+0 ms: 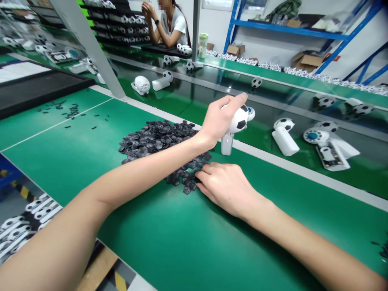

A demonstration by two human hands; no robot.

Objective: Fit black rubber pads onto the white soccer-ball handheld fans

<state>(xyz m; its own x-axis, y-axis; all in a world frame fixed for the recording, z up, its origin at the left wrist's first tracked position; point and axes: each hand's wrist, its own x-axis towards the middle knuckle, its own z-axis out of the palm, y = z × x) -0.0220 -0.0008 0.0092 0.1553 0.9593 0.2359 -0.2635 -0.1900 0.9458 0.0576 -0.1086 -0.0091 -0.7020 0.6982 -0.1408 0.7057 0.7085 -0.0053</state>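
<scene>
Head camera, seen from just behind the person's shoulder:

- The left hand is closed around a small white handheld fan with a soccer-ball-patterned head, fingers wrapped over the ball and its white handle pointing down.
- That fan is held just above the far edge of the green worktop, close to a white rail.
- The right hand lies low and curved against the near side of a heap of small black pieces; its fingers touch the heap, but I can't tell whether they have hold of a piece.
- The heap sits towards the middle of the worktop, between the two hands and under the left forearm.
- More black pieces are scattered further left, across a thin white line on the mat.
- Beyond the rail, a second green belt carries white fan handles and an opened fan with a blue-centred disc beside a circuit board.
- Along the far edge runs a long row of small soccer balls.
- At the far side, a co-worker sits with clasped hands near a bottle.
- Behind, a blue shelf rack holds cardboard boxes.
</scene>
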